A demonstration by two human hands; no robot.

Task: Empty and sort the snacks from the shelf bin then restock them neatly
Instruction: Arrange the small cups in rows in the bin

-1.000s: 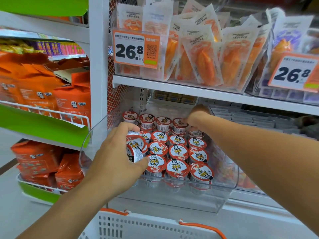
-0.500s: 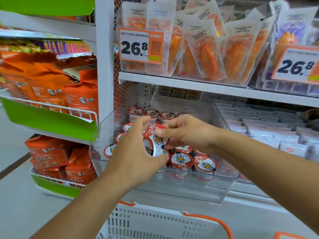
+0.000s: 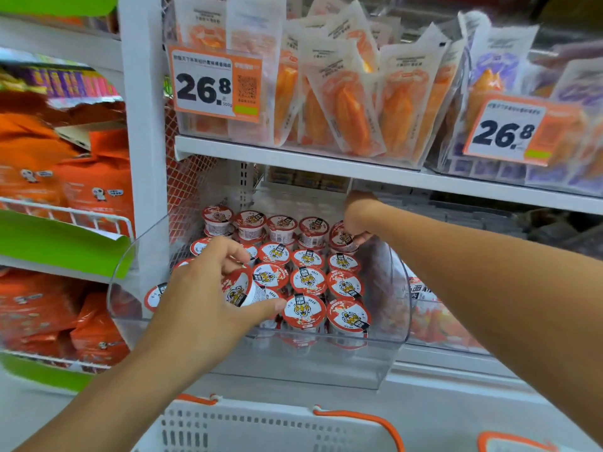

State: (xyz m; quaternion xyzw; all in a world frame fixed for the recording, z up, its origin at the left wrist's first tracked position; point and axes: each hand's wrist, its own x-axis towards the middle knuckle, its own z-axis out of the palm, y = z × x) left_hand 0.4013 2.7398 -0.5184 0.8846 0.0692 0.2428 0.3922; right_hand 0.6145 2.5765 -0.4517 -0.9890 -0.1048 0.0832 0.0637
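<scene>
A clear plastic shelf bin (image 3: 293, 363) holds several small snack cups with red-and-white tiger lids, standing in rows (image 3: 308, 280). My left hand (image 3: 208, 301) grips one tilted cup (image 3: 239, 288) over the bin's front left. At the back right row, my right hand (image 3: 359, 213) holds another cup (image 3: 342, 238) by its rim, tilted, beside the stacked back-row cups (image 3: 251, 223). Part of the left rows is hidden behind my left hand.
A white basket with orange handles (image 3: 277, 425) sits below the bin. The shelf above (image 3: 326, 164) carries bins of orange snack pouches with 26.8 price tags (image 3: 215, 83). Orange bags fill the green-edged racks at left (image 3: 81, 190). Another clear bin stands to the right (image 3: 440, 321).
My right hand has taken a cup from near my left hand and carried it to the back right row. My left hand stays over the front left, still holding a cup.
</scene>
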